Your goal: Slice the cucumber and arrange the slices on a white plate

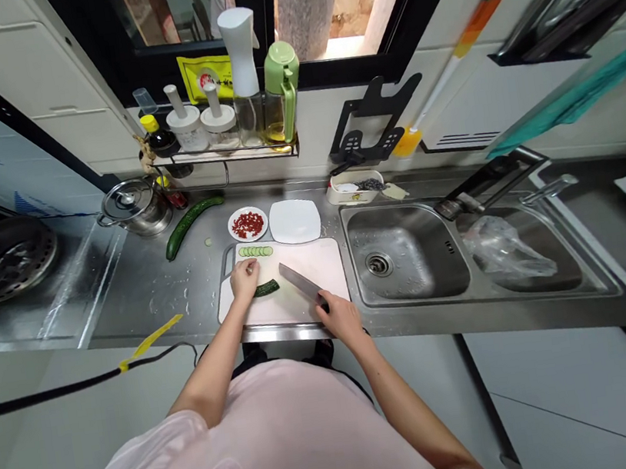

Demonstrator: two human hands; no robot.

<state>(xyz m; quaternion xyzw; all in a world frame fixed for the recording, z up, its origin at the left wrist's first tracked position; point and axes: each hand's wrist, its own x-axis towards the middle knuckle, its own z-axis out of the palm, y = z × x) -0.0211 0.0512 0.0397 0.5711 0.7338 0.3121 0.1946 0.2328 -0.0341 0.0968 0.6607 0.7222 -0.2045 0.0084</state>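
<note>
A white cutting board (317, 265) lies on the steel counter in front of me. My right hand (340, 316) is closed round the handle of a kitchen knife (301, 279), whose blade points to the upper left over the board. At the board's left, my left hand (245, 281) has its fingers pinched together just below a row of cucumber slices (255, 251); what they hold, if anything, is too small to tell. A cut piece of cucumber (266, 288) rests beside that hand, apart from the blade.
Behind the board stand a plate of chopped red pieces (249, 224) and a white square plate (295, 221). A whole cucumber (189, 225) and a steel pot (137, 206) are at the left. To the right is a double sink (409, 252) with a plastic bag (504, 246) in its far basin.
</note>
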